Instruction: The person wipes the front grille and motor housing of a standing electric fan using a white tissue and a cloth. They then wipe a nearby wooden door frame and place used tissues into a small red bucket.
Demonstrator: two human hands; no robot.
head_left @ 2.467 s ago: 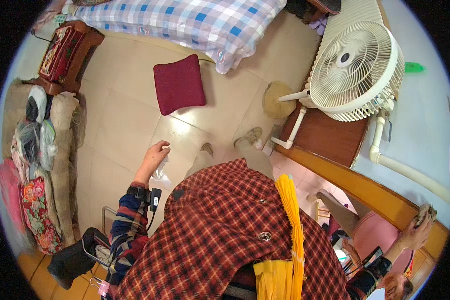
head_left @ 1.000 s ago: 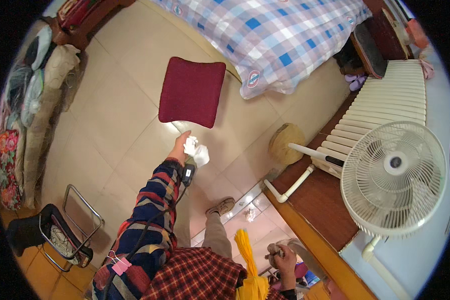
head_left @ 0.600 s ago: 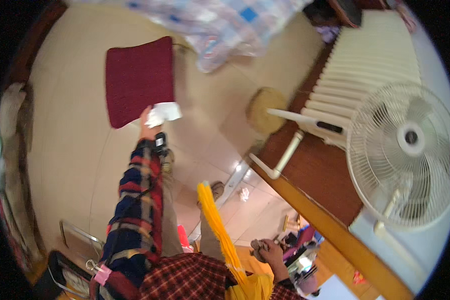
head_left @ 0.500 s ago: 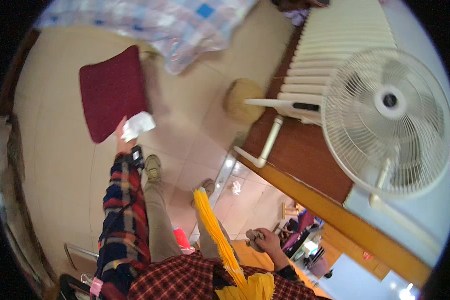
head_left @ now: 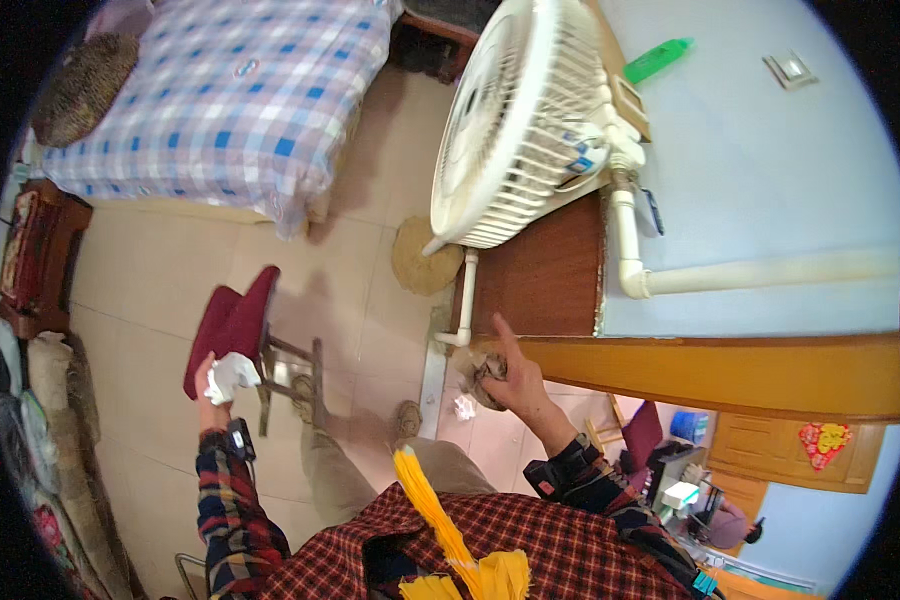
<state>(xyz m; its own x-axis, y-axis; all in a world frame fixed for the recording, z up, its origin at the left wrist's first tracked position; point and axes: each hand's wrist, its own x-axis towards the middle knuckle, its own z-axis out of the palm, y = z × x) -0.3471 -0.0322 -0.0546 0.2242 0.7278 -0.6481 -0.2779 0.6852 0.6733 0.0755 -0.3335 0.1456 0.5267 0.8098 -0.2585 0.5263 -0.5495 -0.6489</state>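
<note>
My left hand is closed at the edge of a maroon-padded chair, with a crumpled white tissue bunched in the same grip. The chair is tilted and its dark legs point to the right. My right hand holds a grey-brown crumpled rag against the palm. Its index finger stretches out toward the end of the wooden door frame. A yellow strip of cloth hangs down the front of my checked clothing.
A white fan stands by the wall at upper right, above a white pipe. A checked bed fills the far left. A round straw-coloured stool sits near the fan. Crumpled paper lies on the floor past the doorway strip.
The view has turned, bringing in more of the bed and wall. The chair has tilted so its legs show. My right hand has risen with the rag, index finger now extended.
</note>
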